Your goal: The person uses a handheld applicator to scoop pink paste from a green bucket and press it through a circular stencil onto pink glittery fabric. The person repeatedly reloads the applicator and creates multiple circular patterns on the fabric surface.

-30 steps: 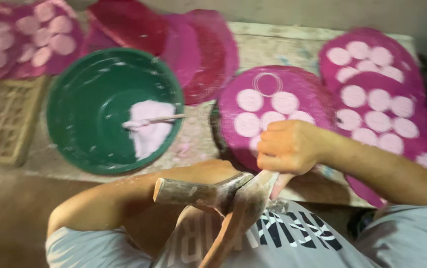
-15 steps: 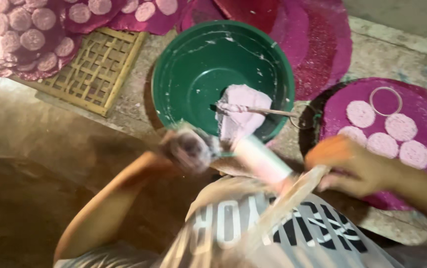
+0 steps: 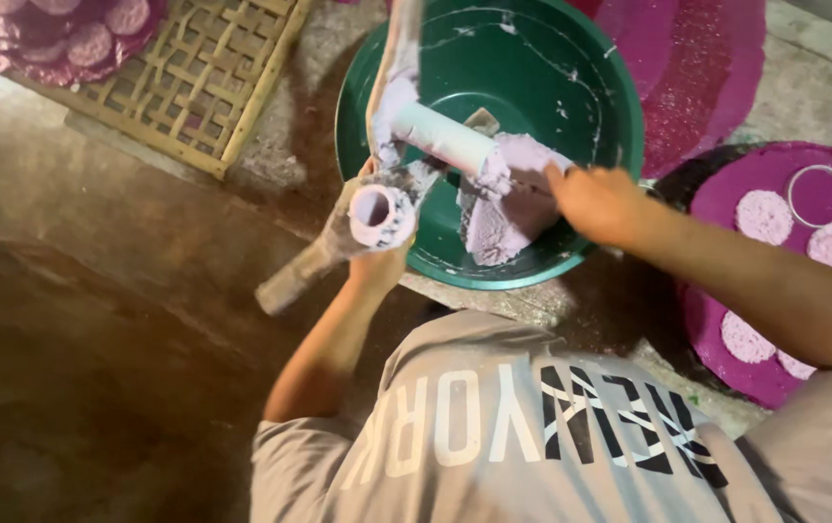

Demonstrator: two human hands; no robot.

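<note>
A green basin sat at the upper middle of the frame, holding pale lilac dough. The left hand was closed around a dough-caked tube at the basin's near rim. The right hand curled its fingers over the dough inside. A round pink tray at right carried flat pale discs and a metal ring. A woven bamboo rack lay upper left.
</note>
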